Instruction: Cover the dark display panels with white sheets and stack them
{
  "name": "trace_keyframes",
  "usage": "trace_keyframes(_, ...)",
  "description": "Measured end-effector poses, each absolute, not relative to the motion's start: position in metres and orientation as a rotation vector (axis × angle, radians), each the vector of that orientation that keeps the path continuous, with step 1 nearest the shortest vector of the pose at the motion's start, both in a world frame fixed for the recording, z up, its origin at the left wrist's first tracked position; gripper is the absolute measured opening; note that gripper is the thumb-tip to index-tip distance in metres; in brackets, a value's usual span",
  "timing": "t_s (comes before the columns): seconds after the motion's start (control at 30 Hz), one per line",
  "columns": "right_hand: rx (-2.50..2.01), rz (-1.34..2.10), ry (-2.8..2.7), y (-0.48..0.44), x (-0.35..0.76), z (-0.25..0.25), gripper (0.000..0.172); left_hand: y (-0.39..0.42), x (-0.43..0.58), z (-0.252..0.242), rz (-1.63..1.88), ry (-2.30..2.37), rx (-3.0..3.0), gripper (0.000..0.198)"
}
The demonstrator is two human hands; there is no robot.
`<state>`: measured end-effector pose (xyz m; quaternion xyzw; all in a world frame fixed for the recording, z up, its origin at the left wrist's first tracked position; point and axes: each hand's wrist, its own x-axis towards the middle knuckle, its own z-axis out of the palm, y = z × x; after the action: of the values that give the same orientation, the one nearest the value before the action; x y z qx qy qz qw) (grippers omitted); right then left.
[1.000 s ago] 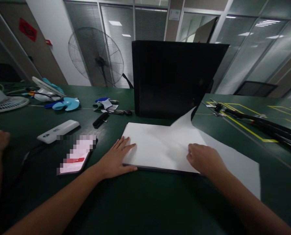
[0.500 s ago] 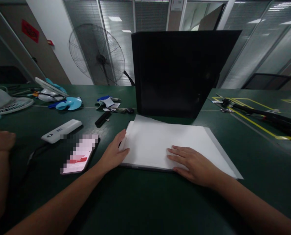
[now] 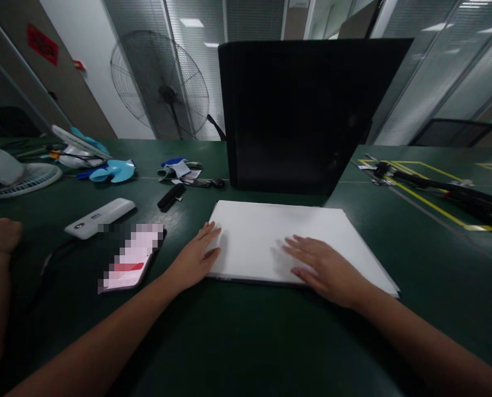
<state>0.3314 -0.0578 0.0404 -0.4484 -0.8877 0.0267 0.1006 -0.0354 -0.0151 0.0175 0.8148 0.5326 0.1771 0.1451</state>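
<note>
The right fingers point(image 3: 301, 255) are spread and grip nothing, lying over the middle of a white paper pad point(image 3: 254, 237); a soft shadow falls beside their tips, and whether they touch the sheet or hover just above it cannot be told. The right hand point(image 3: 330, 270) comes in across the pad's near edge. The left hand point(image 3: 194, 259) is likewise open, thumb apart from the other fingers, with its tips at the pad's left edge. The pad lies flat on the dark green worktop point(image 3: 249, 342), its top sheet blank, with layered edges showing at the near right corner and a dark strip beneath the near edge. Just behind it stands a large black panel point(image 3: 303, 116), upright. To the left of the left hand is a phone point(image 3: 132, 262), its screen partly pixelated, and past that a white device point(image 3: 101, 218) with a dark cable. A small black object point(image 3: 171, 197) lies near the phone's far end, with a blue-and-white bundle point(image 3: 182, 170) behind it. At the far left edge is another person's hand point(image 3: 0, 234), fingers curled. Farther back are a light-blue fan blade point(image 3: 115, 171) and, on the right, a black rod point(image 3: 436, 184) by yellow lines point(image 3: 431, 208). A big wire-caged fan point(image 3: 167, 94) stands beyond the worktop.
</note>
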Motion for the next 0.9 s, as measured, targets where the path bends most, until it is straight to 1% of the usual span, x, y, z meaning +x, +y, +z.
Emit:
trace_keyframes(0.07,-1.749,-0.151,-2.366,-0.048,0.352,0.038,0.063,-0.014,-0.034,0.016,0.493,1.595,2.341,0.061)
trace_keyframes(0.13,-2.176,-0.256,-2.094,-0.039,0.379,0.037,0.068,-0.014,-0.034,0.015,0.466,1.662,2.327,0.062)
trace_keyframes(0.2,-2.495,-0.148,-1.941,-0.034,0.403,0.038,0.068,-0.013,-0.035,0.013,0.432,1.694,2.332,0.064)
trace_keyframes(0.27,-2.629,-0.003,-1.897,-0.033,0.417,0.042,0.063,-0.012,-0.036,0.012,0.418,1.679,2.354,0.064)
trace_keyframes(0.37,-2.595,0.024,-1.966,-0.039,0.413,0.047,0.061,-0.011,-0.039,0.010,0.447,1.653,2.352,0.061)
trace_keyframes(0.6,-2.596,0.010,-2.047,-0.056,0.380,0.054,0.063,-0.009,-0.041,0.006,0.397,1.610,2.430,0.058)
trace_keyframes(0.73,-2.671,0.029,-2.029,-0.062,0.371,0.063,0.069,-0.009,-0.039,0.008,0.333,1.636,2.472,0.057)
trace_keyframes(0.8,-2.481,-0.048,-2.132,-0.064,0.365,0.064,0.074,-0.010,-0.038,0.008,0.314,1.642,2.487,0.057)
trace_keyframes(0.83,-2.284,-0.050,-2.262,-0.065,0.361,0.063,0.079,-0.010,-0.038,0.008,0.312,1.644,2.495,0.057)
trace_keyframes(0.9,-1.783,0.093,-2.563,-0.065,0.354,0.058,0.094,-0.011,-0.038,0.008,0.318,1.648,2.510,0.057)
